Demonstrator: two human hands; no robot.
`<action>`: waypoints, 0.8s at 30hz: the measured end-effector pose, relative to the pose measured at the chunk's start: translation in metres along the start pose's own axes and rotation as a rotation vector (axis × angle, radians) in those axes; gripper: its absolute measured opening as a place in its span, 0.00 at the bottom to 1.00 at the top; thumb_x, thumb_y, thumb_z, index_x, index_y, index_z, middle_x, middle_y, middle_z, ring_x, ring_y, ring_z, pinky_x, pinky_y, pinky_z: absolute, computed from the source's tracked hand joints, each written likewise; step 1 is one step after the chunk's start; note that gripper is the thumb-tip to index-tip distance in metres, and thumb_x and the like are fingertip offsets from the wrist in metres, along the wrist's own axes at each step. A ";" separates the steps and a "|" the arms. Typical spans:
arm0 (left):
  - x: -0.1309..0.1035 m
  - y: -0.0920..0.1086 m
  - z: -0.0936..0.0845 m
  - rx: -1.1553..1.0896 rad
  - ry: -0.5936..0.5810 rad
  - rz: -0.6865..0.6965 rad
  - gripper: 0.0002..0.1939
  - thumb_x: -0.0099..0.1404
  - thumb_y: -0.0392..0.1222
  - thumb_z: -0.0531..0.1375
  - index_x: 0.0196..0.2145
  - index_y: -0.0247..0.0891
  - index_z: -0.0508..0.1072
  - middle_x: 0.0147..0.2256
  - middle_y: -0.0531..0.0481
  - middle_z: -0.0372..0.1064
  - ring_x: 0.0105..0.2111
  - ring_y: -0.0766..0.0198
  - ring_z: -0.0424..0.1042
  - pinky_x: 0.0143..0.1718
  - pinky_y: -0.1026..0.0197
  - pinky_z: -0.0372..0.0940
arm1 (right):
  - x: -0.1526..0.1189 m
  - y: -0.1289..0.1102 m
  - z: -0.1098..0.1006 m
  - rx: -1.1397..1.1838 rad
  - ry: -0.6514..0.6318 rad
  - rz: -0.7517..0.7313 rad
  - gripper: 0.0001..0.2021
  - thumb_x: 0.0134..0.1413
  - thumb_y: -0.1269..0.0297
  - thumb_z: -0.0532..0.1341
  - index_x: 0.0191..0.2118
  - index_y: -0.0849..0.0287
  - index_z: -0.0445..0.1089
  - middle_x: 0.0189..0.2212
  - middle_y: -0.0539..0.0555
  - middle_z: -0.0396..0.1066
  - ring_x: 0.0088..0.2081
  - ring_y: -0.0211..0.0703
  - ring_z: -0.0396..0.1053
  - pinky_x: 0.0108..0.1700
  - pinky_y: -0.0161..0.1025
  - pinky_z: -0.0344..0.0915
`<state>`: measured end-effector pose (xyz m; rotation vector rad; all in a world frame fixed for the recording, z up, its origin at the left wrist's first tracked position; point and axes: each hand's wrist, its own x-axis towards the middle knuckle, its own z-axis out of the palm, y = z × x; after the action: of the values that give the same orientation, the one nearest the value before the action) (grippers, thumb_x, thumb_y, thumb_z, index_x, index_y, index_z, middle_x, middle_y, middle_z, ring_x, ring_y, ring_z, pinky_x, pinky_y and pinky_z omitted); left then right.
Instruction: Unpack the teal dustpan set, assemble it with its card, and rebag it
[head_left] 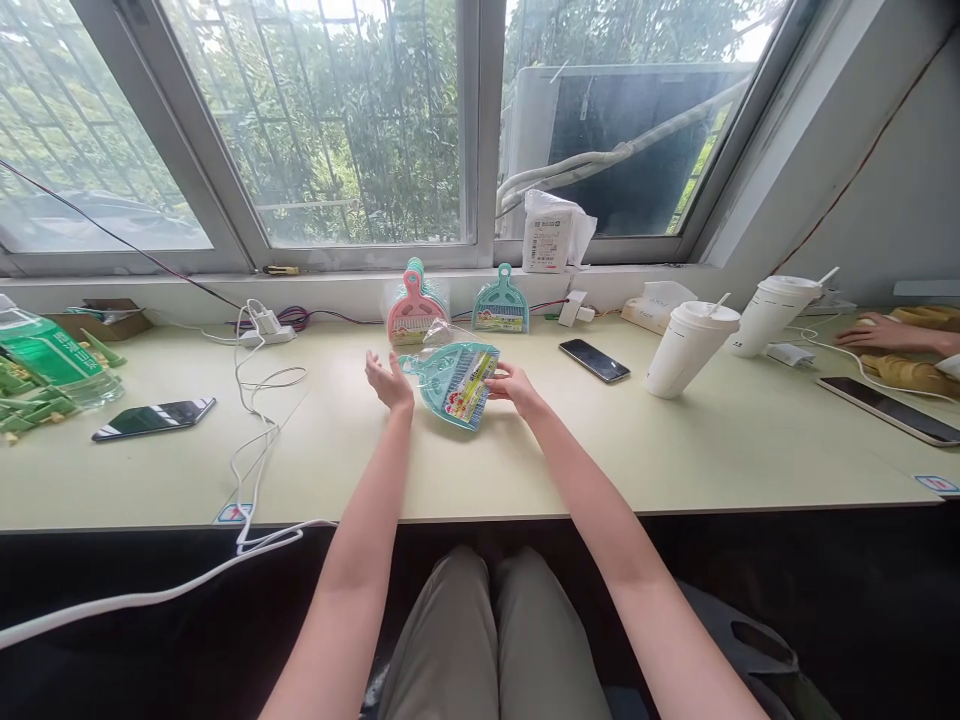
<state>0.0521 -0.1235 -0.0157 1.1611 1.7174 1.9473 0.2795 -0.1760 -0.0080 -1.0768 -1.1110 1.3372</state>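
Note:
A mint-green dustpan and brush set [454, 385] with a yellow printed label is tilted just above the table in front of me. My right hand [514, 388] grips its wide right edge, fingers behind and thumb near the label. Beside the handle end, my left hand [390, 382] is open with its fingers apart; whether it touches the handle I cannot tell. Behind stand a pink dustpan set [415, 312], with green ones showing at its back, and another green dustpan set [501, 305]. Crumpled clear plastic [448, 333] lies by the pink one.
Phones [594, 360] lie on the table [675, 460], two white lidded cups [686, 350] stand right, and a co-worker's hand [874, 332] rests far right. White cables [259, 440] run down the left, near a green-labelled bottle [56, 355]. A tissue pack [551, 240] sits on the sill.

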 end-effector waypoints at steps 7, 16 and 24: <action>-0.004 0.013 -0.003 0.049 -0.455 0.090 0.18 0.53 0.47 0.66 0.41 0.41 0.75 0.33 0.46 0.76 0.41 0.53 0.74 0.50 0.53 0.62 | -0.004 -0.003 -0.015 -0.102 -0.152 0.047 0.23 0.44 0.74 0.66 0.49 0.60 0.69 0.33 0.54 0.78 0.32 0.42 0.76 0.36 0.38 0.74; 0.017 0.006 -0.036 0.340 0.283 -0.194 0.29 0.62 0.35 0.51 0.61 0.38 0.52 0.63 0.33 0.50 0.66 0.49 0.45 0.62 0.37 0.41 | 0.009 0.005 -0.041 0.032 0.169 0.066 0.21 0.44 0.77 0.64 0.47 0.61 0.67 0.34 0.54 0.77 0.32 0.40 0.76 0.37 0.38 0.74; -0.012 0.014 -0.005 0.115 -0.255 0.133 0.26 0.61 0.41 0.56 0.58 0.38 0.61 0.65 0.36 0.47 0.67 0.50 0.37 0.64 0.40 0.40 | 0.016 0.016 -0.038 0.214 0.307 0.032 0.16 0.45 0.79 0.60 0.42 0.59 0.66 0.35 0.52 0.76 0.34 0.39 0.76 0.40 0.37 0.76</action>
<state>0.0602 -0.1387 -0.0072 1.5276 1.6717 1.6999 0.3134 -0.1581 -0.0301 -1.1002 -0.7110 1.2347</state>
